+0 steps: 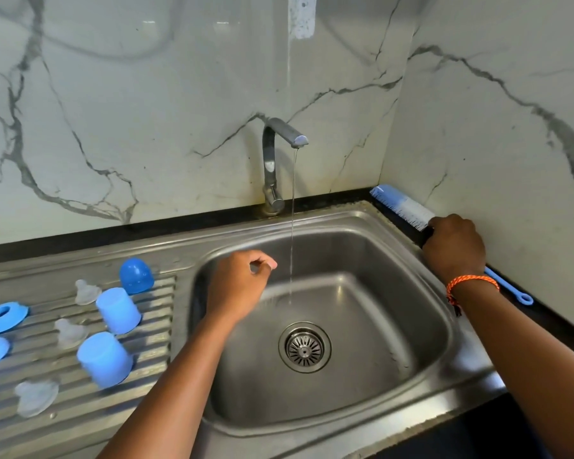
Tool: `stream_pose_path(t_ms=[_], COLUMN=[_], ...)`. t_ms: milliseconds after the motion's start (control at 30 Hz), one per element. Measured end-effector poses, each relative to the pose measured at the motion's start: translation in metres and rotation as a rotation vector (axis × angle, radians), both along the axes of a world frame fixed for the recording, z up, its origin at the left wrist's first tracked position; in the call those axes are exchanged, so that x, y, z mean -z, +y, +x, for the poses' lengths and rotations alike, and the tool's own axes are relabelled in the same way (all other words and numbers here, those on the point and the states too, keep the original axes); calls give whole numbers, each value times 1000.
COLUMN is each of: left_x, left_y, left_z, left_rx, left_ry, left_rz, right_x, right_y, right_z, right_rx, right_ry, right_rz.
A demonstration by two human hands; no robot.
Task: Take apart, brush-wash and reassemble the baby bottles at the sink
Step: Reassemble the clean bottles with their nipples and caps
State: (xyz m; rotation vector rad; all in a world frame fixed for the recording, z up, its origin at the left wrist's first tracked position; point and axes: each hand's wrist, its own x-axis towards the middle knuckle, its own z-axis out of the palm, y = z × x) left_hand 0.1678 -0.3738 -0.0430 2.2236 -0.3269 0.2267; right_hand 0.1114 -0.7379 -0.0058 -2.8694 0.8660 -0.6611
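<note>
- Two blue bottle bodies [111,336] stand upside down on the drainboard [140,385], left of my hands; sink basin [395,326] holds only a thin tap stream.
- My left hand [237,288] hovers over the basin, fingers loosely curled, holding nothing.
- My right hand [453,248] grips the bottle brush [400,206] on the counter edge.

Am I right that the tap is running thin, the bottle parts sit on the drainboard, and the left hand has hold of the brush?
Not the left hand: the head view shows it empty over the sink basin. The right hand grips the brush. The rest stands.
</note>
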Motion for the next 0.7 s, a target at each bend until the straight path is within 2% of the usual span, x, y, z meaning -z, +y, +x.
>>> stream_pose_path(t_ms=[167,267,333,400,500,567,700], left_x=[0,2,3,2,1,2,-1], left_y=[2,5,7,9,13,16,22], left_z=[-1,0,2,3,2,2,2], left_rx=[-16,-75,-145,-207,-248,-282,-334], left_ry=[-16,-16,-25,-50,-86,-91,-77], left_rz=[-3,8,8,-14,-14,-6,-10], right_x=[-13,-21,-25,-27,-31,-31,-31], right_y=[39,103,152,194,237,254,274], right_z=[-3,-15,-24,-22,13,47,105], right_rx=[-80,-283,-476,-652,-813,-797,-582], right_ry=[-85,-174,-216,-223,-217,-179,-206], right_rz=[-52,-160,-134,-6,340,564,905])
